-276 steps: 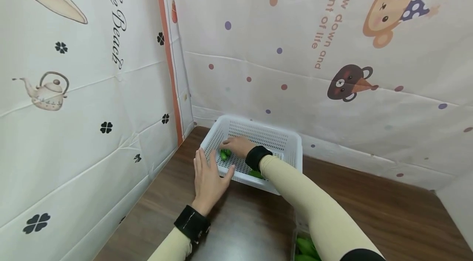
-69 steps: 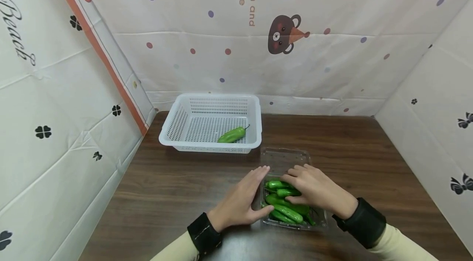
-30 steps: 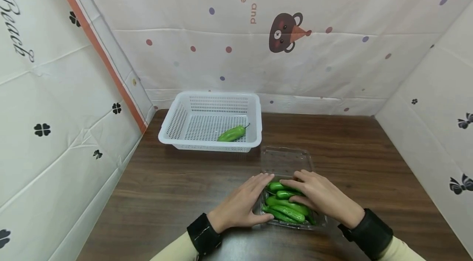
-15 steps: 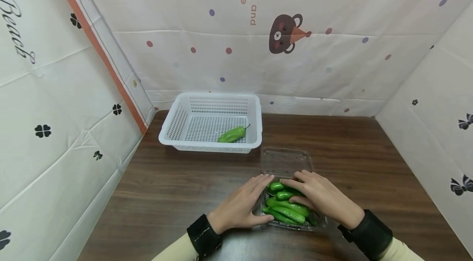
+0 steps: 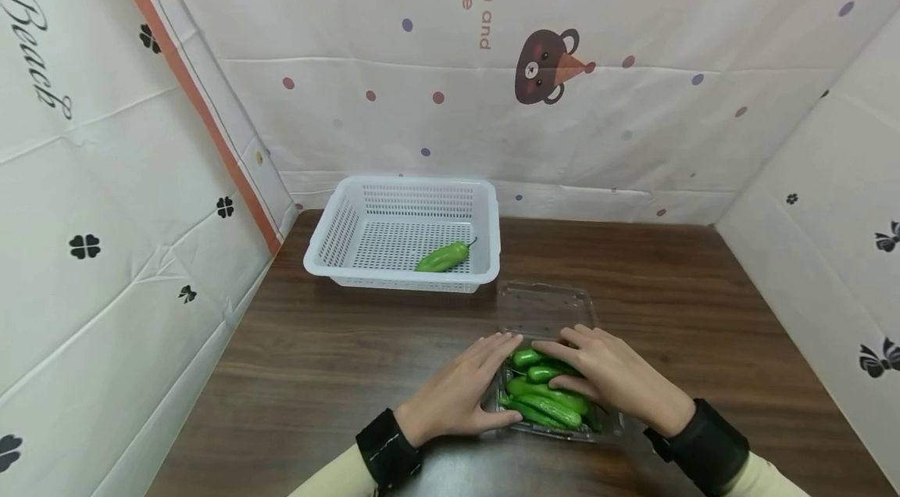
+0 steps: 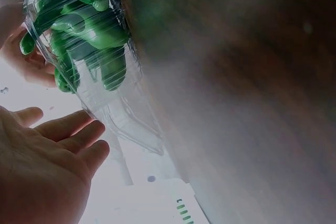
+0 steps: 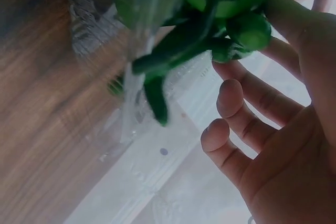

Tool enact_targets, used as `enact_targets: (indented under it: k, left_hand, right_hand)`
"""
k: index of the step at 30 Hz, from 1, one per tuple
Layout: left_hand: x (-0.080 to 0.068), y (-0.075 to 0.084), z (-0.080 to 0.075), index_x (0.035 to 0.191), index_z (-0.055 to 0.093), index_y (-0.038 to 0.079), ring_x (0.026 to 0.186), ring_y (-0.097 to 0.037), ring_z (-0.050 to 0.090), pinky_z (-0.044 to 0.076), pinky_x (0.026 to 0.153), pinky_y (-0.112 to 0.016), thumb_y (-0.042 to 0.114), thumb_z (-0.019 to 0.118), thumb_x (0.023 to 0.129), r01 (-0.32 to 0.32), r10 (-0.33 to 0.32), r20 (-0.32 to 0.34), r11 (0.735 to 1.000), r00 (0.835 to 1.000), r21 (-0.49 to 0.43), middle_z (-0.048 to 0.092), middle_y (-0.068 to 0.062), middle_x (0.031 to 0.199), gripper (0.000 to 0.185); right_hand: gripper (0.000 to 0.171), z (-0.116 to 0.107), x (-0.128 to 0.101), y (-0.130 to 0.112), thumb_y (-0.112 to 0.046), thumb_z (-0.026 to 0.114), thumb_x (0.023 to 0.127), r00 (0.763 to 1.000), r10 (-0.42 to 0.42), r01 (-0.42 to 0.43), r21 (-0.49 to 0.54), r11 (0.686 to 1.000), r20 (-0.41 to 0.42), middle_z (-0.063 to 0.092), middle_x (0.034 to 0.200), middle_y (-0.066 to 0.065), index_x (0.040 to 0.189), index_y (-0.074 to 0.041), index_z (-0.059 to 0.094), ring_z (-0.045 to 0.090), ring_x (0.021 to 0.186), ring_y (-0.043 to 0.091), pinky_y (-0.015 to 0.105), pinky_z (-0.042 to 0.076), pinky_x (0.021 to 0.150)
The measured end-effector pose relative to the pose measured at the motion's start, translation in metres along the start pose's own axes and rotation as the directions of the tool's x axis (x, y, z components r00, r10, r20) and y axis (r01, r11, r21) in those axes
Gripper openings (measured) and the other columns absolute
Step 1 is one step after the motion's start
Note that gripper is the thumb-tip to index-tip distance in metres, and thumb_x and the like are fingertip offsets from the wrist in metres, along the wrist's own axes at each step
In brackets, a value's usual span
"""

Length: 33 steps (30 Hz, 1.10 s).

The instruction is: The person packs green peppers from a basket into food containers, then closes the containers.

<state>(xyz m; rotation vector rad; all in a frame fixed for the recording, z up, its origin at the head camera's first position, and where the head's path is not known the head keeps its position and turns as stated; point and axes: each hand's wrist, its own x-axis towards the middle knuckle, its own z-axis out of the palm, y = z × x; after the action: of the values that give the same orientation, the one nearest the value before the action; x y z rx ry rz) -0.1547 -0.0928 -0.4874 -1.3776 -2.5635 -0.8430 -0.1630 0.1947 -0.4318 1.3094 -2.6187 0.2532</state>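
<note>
Several long green peppers (image 5: 551, 405) lie in a clear plastic box (image 5: 555, 434) whose clear lid (image 5: 541, 308) is folded back behind it. My left hand (image 5: 460, 387) rests along the box's left side, fingers straight and thumb reaching over the near left corner. In the left wrist view, its fingertips (image 6: 89, 129) are right at the clear wall. My right hand (image 5: 619, 376) reaches over the box from the right, index finger and thumb stretched across the peppers. The right wrist view has its fingers loosely bent, with thumb and index fingertip against the pepper ends (image 7: 249, 30).
A white perforated basket (image 5: 401, 276) stands at the back left of the brown wooden table (image 5: 330, 356), with one larger green pepper (image 5: 443, 256) in it. Printed white cloth (image 5: 394, 122) hangs behind and along both sides.
Earlier the right hand was inside the basket, where small green peppers lay in the left corner; they are gone from there. Both hands came to the plastic box and have barely moved this last second.
</note>
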Motion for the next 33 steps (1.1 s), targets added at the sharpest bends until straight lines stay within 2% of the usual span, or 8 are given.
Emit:
enact_targets:
  k: [8,11,13,16,19,24,28,33]
  left_hand:
    - [0.001,0.002,-0.006,0.166,0.01,0.012,0.153,-0.029,0.029,0.028,0.122,-0.05,0.06,0.072,0.09,0.056,-0.055,-0.046,0.998,0.997,0.01,0.025,-0.016,0.167,0.109]
    - [0.002,0.001,-0.01,0.165,0.014,0.009,0.152,-0.032,0.029,0.028,0.122,-0.049,0.06,0.074,0.087,0.061,-0.053,-0.13,0.997,0.99,0.056,0.022,-0.017,0.168,0.11]
    - [0.002,0.0,-0.012,0.164,0.018,0.006,0.151,-0.036,0.031,0.028,0.121,-0.05,0.057,0.077,0.085,0.069,-0.048,-0.213,0.994,0.976,0.09,0.022,-0.019,0.167,0.111]
    - [0.003,-0.005,-0.017,0.161,0.025,0.0,0.148,-0.042,0.034,0.03,0.119,-0.054,0.052,0.079,0.086,0.103,-0.052,-0.355,0.987,0.933,0.125,0.026,-0.025,0.164,0.105]
    - [0.004,-0.011,-0.024,0.158,0.031,-0.002,0.146,-0.044,0.036,0.033,0.118,-0.054,0.045,0.076,0.091,0.182,-0.1,-0.481,0.975,0.871,0.128,0.031,-0.028,0.161,0.093]
    - [0.001,-0.021,-0.036,0.155,0.038,-0.003,0.149,-0.04,0.033,0.033,0.119,-0.052,0.043,0.068,0.098,0.353,-0.219,-0.593,0.928,0.775,0.119,0.032,-0.026,0.161,0.079]
    - [-0.001,-0.028,-0.046,0.154,0.039,-0.003,0.151,-0.04,0.03,0.031,0.12,-0.054,0.041,0.068,0.098,0.443,-0.287,-0.624,0.89,0.727,0.107,0.032,-0.027,0.161,0.077]
    - [-0.001,-0.036,-0.055,0.152,0.041,-0.004,0.148,-0.043,0.034,0.033,0.118,-0.057,0.038,0.071,0.096,0.512,-0.321,-0.655,0.851,0.684,0.118,0.035,-0.029,0.159,0.077]
  right_hand:
    - [0.049,-0.011,0.022,0.014,-0.038,0.08,0.088,0.996,-0.054,0.05,-0.053,0.997,-0.066,0.063,0.1,-0.001,0.13,-0.016,0.07,0.059,0.081,0.012,0.033,0.054,0.071]
    - [0.048,-0.018,0.039,0.02,-0.035,0.081,0.088,0.993,-0.067,0.058,-0.087,0.994,-0.098,0.065,0.102,0.003,0.13,-0.015,0.07,0.062,0.085,0.016,0.036,0.056,0.074]
    - [0.048,-0.023,0.052,0.022,-0.033,0.081,0.088,0.99,-0.077,0.065,-0.101,0.993,-0.115,0.067,0.104,0.005,0.13,-0.014,0.07,0.064,0.088,0.019,0.038,0.057,0.076]
    - [0.047,-0.028,0.073,0.026,-0.029,0.082,0.088,0.988,-0.086,0.074,-0.097,0.993,-0.13,0.067,0.108,0.006,0.131,-0.013,0.069,0.064,0.092,0.021,0.037,0.056,0.076]
    - [0.046,-0.03,0.093,0.031,-0.025,0.083,0.088,0.983,-0.098,0.088,-0.07,0.994,-0.157,0.068,0.11,0.006,0.13,-0.011,0.07,0.064,0.095,0.022,0.037,0.056,0.077]
    - [0.044,-0.03,0.122,0.041,-0.019,0.083,0.088,0.975,-0.119,0.115,-0.032,0.993,-0.19,0.069,0.115,0.007,0.129,-0.009,0.07,0.064,0.101,0.022,0.038,0.057,0.079]
    - [0.046,-0.027,0.144,0.046,-0.017,0.085,0.086,0.975,-0.128,0.122,-0.047,0.991,-0.184,0.069,0.115,0.007,0.129,-0.01,0.07,0.065,0.1,0.022,0.037,0.057,0.079]
    - [0.047,-0.021,0.171,0.049,-0.017,0.085,0.086,0.987,-0.104,0.096,-0.062,0.993,-0.126,0.069,0.115,0.008,0.13,-0.009,0.069,0.067,0.099,0.022,0.037,0.058,0.078]
